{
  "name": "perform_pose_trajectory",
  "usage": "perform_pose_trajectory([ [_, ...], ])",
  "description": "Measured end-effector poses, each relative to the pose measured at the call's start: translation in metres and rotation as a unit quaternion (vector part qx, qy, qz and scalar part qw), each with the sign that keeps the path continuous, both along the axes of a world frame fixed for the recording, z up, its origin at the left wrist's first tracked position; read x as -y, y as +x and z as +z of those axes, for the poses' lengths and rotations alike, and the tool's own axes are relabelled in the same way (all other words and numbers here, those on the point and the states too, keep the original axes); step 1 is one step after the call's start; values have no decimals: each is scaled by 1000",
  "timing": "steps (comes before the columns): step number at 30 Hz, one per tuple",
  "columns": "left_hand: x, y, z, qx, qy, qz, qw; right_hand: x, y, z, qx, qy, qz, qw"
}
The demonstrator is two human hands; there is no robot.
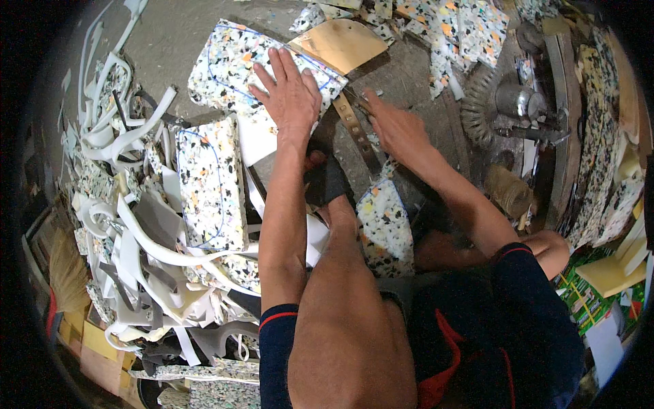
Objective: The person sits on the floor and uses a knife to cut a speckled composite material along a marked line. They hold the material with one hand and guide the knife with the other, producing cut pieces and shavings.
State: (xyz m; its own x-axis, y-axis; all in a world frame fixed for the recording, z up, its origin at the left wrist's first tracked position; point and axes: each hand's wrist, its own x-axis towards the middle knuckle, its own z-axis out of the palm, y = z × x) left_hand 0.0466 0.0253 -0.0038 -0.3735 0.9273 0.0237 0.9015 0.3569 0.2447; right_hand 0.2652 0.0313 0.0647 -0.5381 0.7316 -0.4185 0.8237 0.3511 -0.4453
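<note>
My left hand (289, 95) lies with fingers spread on a speckled foam slab (225, 54) marked with blue lines, over a white sheet (259, 140). My right hand (398, 126) is closed on a narrow knife (361, 97) near the slab's right corner. A tan flat template (337, 44) adjoins the slab's upper edge. A perforated metal strip (357, 136) lies on the grey floor (157, 54) between my hands. A marked foam piece (381, 211) sits beside my leg, and another marked slab (208, 177) is left of my left forearm.
Tangled white foam offcuts (126, 245) pile up at the left beside a straw broom (68, 269). Speckled scraps (477, 31) lie at the back. A metal fitting with a ribbed ring (511, 102), a wooden beam (565, 116) and stacked foam sheets (596, 150) stand at the right.
</note>
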Motion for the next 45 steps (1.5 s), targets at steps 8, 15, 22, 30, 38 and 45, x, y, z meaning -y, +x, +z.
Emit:
perform_pose_trajectory([
  [8, -1, 1, -5, 1, 5, -7, 1000, 3, 4, -15, -63, 44, -6, 997],
  [15, 0, 1, 3, 3, -14, 2, 1000, 2, 0, -13, 22, -20, -1, 1000],
  [22, 1, 1, 4, 8, -5, -9, 1000, 23, 30, -26, -36, 8, -11, 999],
  [30, -3, 2, 5, 7, -14, -1, 1000, 4, -4, -44, -6, -6, -17, 1000],
  [38, 4, -4, -2, 27, -13, -10, 1000, 54, 75, -43, 44, -51, -21, 998],
  [45, -4, -5, 5, 68, -21, -14, 997, 1, 6, -52, 45, 23, 27, 998],
])
